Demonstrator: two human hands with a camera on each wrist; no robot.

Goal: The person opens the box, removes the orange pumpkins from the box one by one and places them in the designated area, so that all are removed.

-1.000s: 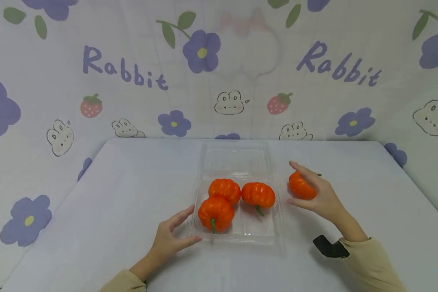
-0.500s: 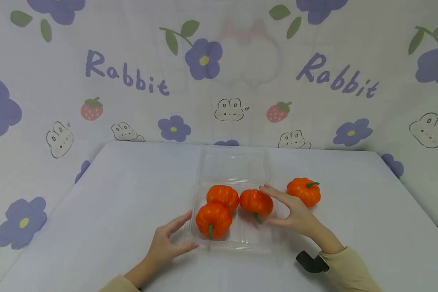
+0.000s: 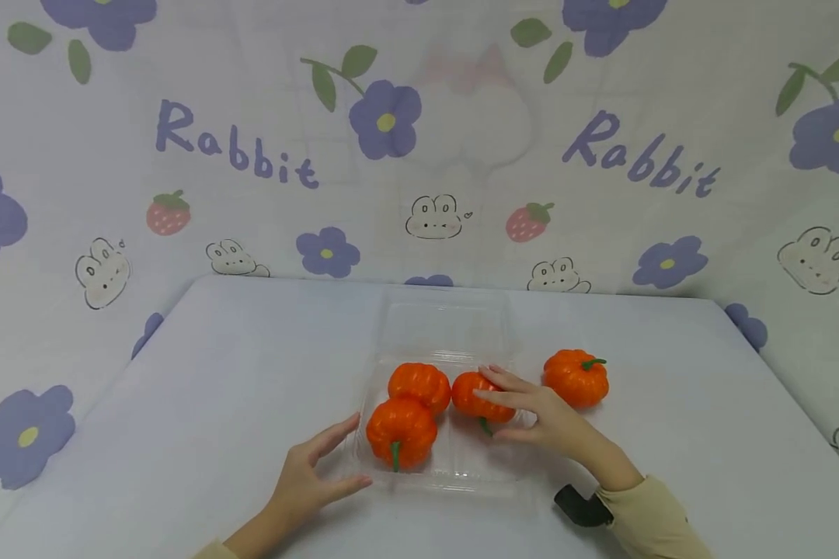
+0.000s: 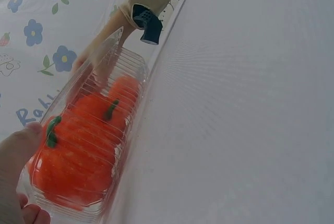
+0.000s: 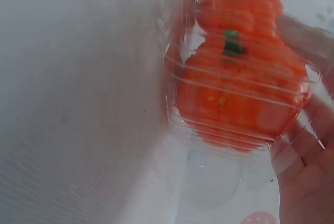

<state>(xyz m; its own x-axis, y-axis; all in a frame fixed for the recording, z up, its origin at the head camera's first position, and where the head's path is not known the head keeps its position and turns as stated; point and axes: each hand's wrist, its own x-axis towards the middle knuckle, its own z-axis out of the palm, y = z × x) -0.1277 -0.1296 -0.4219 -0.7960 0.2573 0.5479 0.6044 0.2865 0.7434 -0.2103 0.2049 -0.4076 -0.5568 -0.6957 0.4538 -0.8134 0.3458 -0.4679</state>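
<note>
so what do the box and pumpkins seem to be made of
The box seems glossy clear plastic: its ribbed walls are see-through and catch light. The pumpkins look smooth and shiny with highlights, perhaps plastic or coated foam; can't tell which.

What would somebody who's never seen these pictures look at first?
Probably the three bright orange pumpkins, sitting inside the clear open box. A fourth pumpkin sits on the white table, to the box's right. Next come the left hand at the box's left side and the right hand over the box's rightmost pumpkin.
</note>
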